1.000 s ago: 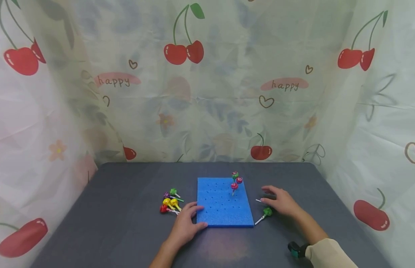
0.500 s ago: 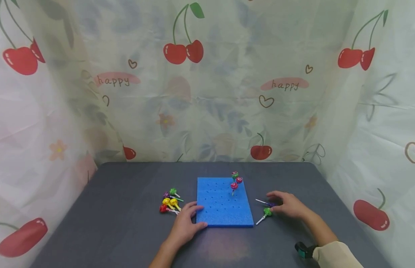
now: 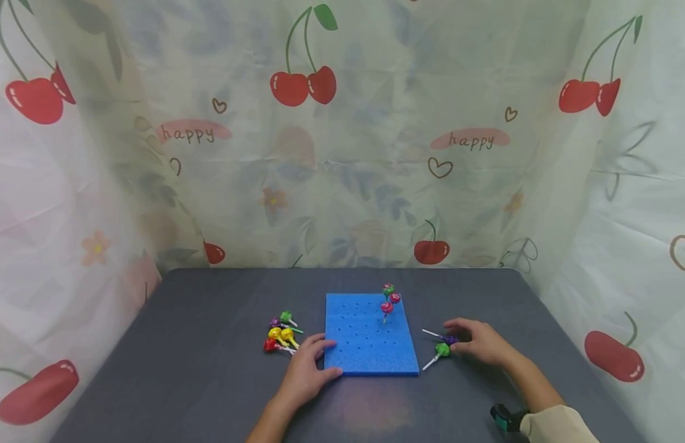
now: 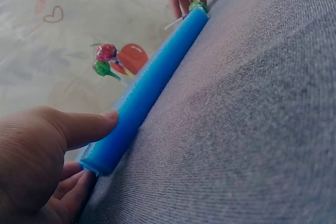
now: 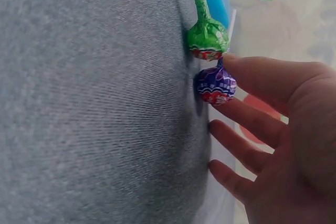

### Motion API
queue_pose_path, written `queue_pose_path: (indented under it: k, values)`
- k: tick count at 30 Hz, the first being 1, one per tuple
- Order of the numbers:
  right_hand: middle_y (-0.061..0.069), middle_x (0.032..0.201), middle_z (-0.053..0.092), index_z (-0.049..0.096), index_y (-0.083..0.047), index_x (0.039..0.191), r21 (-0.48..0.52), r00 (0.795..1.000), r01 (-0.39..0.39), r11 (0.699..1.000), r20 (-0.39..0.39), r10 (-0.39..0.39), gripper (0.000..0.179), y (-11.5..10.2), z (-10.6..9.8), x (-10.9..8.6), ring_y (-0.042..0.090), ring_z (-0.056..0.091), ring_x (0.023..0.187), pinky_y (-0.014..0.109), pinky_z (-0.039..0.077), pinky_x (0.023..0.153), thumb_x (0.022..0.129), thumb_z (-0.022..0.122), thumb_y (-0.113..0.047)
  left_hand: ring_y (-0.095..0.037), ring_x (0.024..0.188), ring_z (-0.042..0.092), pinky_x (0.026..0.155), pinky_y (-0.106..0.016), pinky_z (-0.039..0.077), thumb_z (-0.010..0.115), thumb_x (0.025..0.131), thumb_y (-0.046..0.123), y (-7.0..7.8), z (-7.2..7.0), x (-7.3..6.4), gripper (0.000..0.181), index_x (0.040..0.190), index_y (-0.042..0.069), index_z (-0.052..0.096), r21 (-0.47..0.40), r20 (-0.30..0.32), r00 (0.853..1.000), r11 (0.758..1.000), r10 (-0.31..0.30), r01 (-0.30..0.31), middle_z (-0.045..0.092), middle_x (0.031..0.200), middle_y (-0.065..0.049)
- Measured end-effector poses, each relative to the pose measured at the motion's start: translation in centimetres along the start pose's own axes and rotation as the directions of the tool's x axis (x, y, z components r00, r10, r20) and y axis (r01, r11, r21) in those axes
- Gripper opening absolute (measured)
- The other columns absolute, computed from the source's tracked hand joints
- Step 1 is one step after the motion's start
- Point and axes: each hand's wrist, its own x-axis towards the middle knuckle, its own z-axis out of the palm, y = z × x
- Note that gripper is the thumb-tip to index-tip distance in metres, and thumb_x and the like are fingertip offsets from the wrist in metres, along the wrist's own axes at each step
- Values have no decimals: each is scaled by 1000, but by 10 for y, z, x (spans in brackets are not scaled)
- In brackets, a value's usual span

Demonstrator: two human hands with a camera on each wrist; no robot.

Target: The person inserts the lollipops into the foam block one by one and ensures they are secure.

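Observation:
A blue foam board (image 3: 370, 354) dotted with small holes lies on the table; three lollipops (image 3: 387, 306) stand in its far right part. My left hand (image 3: 305, 372) grips the board's near left corner, thumb along the front edge and fingers at the left side. To the right of the board, a purple lollipop (image 5: 216, 85) lies with its white stick toward the board. The thumb and index finger of my right hand (image 3: 483, 341) are spread at either side of its wrapped head. Beside it lies a green lollipop (image 3: 442, 349), its stick pointing toward the near side.
Left of the board lies a loose group of lollipops: a green one (image 3: 286, 316), a purple one (image 3: 274, 322), two yellow ones (image 3: 288, 335) and a red one (image 3: 270, 345). A cherry-print curtain (image 3: 364, 184) closes off the back and sides of the dark grey table (image 3: 209, 381).
My right hand has drawn back to the right and a little nearer, uncovering the purple lollipop. The green lollipop has shifted slightly. The left hand and board have not moved.

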Motion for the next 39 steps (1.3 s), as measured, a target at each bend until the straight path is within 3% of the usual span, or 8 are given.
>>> queue_pose_path:
  k: [18, 24, 39]
  values:
    - [5, 103, 69, 64, -7, 118, -61, 990, -45, 997, -139, 36, 40, 8, 16, 0, 29, 62, 100, 56, 44, 90, 81, 76, -3, -34, 124, 49, 98, -48, 45, 80, 81, 31, 1, -1, 0, 49, 124, 15, 65, -9, 19, 999, 1000, -30, 30, 48, 139, -14]
    - [0, 97, 66, 65, -8, 106, -72, 986, -54, 996, -162, 41, 28, 7, 17, -1, 23, 61, 93, 49, 47, 83, 80, 76, -3, -34, 124, 50, 97, -46, 46, 80, 81, 31, 1, 0, 0, 49, 124, 14, 65, -12, 26, 999, 999, -33, 33, 48, 139, -14]
    - [1, 95, 66, 66, -9, 98, -21, 970, -81, 996, -230, 74, 19, 1, 15, 4, 21, 62, 90, 46, 49, 81, 82, 74, -2, -34, 123, 50, 96, -46, 47, 81, 81, 29, 2, 0, 1, 48, 123, 14, 65, -3, 11, 1000, 1000, -27, 27, 49, 138, -14]
